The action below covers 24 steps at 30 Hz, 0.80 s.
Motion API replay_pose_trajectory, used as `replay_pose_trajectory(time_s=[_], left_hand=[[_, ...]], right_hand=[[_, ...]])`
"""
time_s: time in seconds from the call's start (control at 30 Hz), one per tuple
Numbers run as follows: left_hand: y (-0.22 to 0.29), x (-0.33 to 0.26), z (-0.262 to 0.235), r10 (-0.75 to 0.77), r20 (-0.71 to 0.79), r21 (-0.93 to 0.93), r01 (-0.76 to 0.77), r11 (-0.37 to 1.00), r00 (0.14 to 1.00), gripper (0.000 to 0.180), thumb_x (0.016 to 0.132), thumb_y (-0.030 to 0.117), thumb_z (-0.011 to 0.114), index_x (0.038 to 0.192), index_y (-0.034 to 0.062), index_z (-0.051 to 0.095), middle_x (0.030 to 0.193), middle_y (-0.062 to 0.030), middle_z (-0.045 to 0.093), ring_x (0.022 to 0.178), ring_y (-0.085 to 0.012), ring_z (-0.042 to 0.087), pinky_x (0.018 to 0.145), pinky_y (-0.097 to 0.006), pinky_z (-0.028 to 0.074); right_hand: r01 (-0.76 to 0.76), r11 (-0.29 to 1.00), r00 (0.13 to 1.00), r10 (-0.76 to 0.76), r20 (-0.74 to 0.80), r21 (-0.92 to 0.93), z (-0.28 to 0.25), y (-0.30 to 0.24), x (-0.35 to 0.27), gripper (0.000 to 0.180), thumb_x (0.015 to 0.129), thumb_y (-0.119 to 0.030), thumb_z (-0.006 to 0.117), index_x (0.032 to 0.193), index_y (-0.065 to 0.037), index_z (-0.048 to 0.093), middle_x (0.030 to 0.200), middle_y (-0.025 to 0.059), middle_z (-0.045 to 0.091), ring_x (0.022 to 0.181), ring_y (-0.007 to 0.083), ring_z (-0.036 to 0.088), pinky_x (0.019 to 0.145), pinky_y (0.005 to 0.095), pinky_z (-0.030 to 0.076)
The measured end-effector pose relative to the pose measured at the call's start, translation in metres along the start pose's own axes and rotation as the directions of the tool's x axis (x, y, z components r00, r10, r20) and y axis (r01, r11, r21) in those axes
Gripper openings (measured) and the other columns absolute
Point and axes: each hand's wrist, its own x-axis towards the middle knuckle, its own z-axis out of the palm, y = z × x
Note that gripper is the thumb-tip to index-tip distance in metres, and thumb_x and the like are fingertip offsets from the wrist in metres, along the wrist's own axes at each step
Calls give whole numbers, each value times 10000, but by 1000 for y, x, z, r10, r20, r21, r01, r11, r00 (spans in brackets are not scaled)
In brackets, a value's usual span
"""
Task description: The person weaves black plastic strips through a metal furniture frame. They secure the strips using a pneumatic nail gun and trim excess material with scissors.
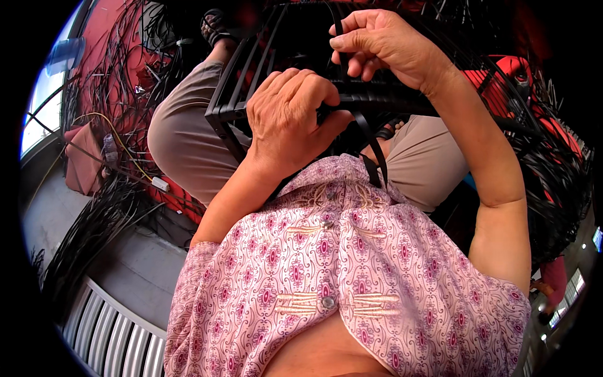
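Note:
A black frame (229,103) with parallel bars stands between my bent knees. My left hand (292,116) is closed over its near edge, fingers curled and thumb below; what lies under the palm is hidden. Higher and to the right, my right hand (392,50) pinches a thin, flat black strip (338,24) between thumb and forefinger, its other fingers loosely bent. From beside my left thumb, a black strip end (372,146) hangs down over the front of my patterned shirt. Whether both lengths belong to one strip I cannot tell.
Loose black strips (88,217) lie in a heap on the left, with more tangled over red material (119,56). A yellow cord (119,144) runs to a small white block (160,184). Silver slats (119,333) stand lower left. Another bundle of black strips (553,207) is at right.

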Motion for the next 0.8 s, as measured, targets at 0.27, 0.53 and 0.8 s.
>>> replay_pose_trajectory(time_s=[0.27,0.53,0.8], left_hand=[[-2,0,2,85,-33,21,-85,996,996,326,613,206,826,845,123,613,726,7,598,663,-196,588,632,-332,428],[-4,-2,2,169,-51,66,-165,984,984,294,613,226,823,852,129,680,768,25,629,678,-165,595,611,-308,426],[4,3,-3,159,44,55,-161,985,986,296,609,132,814,878,90,699,829,-27,673,723,-207,622,644,-328,444]], right_hand=[[-27,999,997,25,67,26,-4,4,0,213,924,-208,652,1021,-28,595,835,68,690,598,75,658,494,175,516],[-3,1000,998,2,69,15,-2,4,-4,196,924,-163,646,1025,-7,586,841,82,694,597,78,660,499,174,522],[-16,1000,997,16,72,10,-2,7,-3,205,894,-112,654,1019,36,588,832,106,698,606,121,665,508,199,532]])
